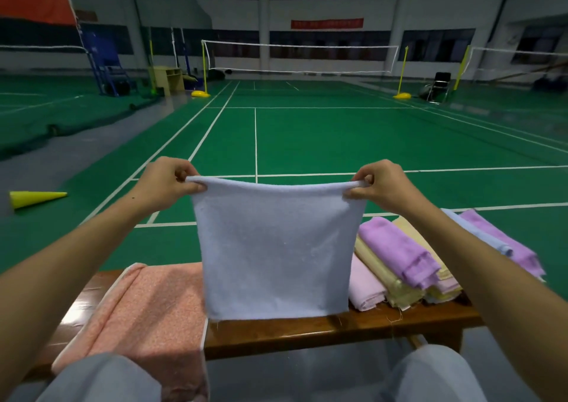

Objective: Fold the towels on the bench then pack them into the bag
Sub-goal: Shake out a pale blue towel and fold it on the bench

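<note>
Pale blue towel (275, 251): held up in the air above the middle of the wooden bench (307, 334), hanging flat and roughly square, its top edge stretched between both hands and sagging slightly in the middle, its bottom edge level with the bench's near edge. Left hand (167, 183): fingers curled, thumb and fingertips pinching the towel's upper left corner. Right hand (379, 184): fingers curled likewise, pinching the upper right corner, which bunches over the fingers. Both forearms are bare and extended forward. Salmon-pink towel (147, 312): spread flat over the left part of the bench, draping over its near edge toward the person's knee, with a pale border along its sides. Heap of towels (408, 266): on the right part of the bench, just beside the hanging blue towel; loosely rolled or folded pieces in light pink, pale yellow and purple lie side by side and overlap. Further purple and blue pieces (498, 241) lie toward the right end, partly hidden by the right forearm. Beyond the bench: green court floor (307, 137) with white lines, a yellow cone (33, 198) lying on its side at left, a net (299, 57) on yellow posts farther off.
</note>
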### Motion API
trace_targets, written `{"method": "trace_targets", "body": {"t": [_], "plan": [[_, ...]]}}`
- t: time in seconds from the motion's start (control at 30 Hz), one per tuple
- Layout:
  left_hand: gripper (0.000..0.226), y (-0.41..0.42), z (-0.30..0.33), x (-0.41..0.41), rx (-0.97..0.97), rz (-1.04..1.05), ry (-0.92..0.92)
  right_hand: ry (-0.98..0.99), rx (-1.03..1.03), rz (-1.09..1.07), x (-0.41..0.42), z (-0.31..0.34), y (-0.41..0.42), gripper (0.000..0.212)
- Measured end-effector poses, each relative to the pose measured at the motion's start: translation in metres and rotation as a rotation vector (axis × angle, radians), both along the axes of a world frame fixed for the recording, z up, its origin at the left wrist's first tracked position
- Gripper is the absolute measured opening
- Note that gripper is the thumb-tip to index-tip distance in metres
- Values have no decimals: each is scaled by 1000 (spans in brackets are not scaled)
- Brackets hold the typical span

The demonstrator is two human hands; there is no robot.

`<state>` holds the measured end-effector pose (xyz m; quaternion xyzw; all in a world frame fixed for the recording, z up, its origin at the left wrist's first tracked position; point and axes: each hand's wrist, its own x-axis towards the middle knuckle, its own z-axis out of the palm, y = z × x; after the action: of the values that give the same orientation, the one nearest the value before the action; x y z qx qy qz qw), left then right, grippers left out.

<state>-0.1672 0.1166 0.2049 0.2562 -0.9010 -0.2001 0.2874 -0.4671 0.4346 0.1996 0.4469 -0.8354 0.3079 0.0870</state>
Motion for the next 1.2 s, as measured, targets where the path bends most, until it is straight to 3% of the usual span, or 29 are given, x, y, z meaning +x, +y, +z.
{"method": "trace_targets", "body": {"t": [0.13, 0.23, 0.37, 0.5, 0.63, 0.8, 1.0, 1.2], "plan": [[16, 6, 2, 9, 138, -86, 146, 43, -71, 34, 2, -3, 9, 25], [14, 19, 2, 19, 366, -182, 295, -215, -241, 34, 13, -10, 13, 30], [9, 42, 1, 32, 468, -206, 455, -429, -476, -5, 37, -24, 23, 35], [11, 54, 2, 51, 507, -243, 518, -413, -593, 9, 54, -23, 41, 55], [10, 58, 4, 62, 555, -294, 574, -396, -646, 32, 65, -15, 49, 50], [6, 40, -13, 51, 620, -246, 542, -476, -619, -23, 50, -30, 23, 28], [12, -23, -102, 1, 571, -25, 310, -579, -380, -131, 1, -118, -54, 4], [15, -94, -216, -61, 592, 170, 76, -497, -33, -209, -47, -213, -137, 14]]}}
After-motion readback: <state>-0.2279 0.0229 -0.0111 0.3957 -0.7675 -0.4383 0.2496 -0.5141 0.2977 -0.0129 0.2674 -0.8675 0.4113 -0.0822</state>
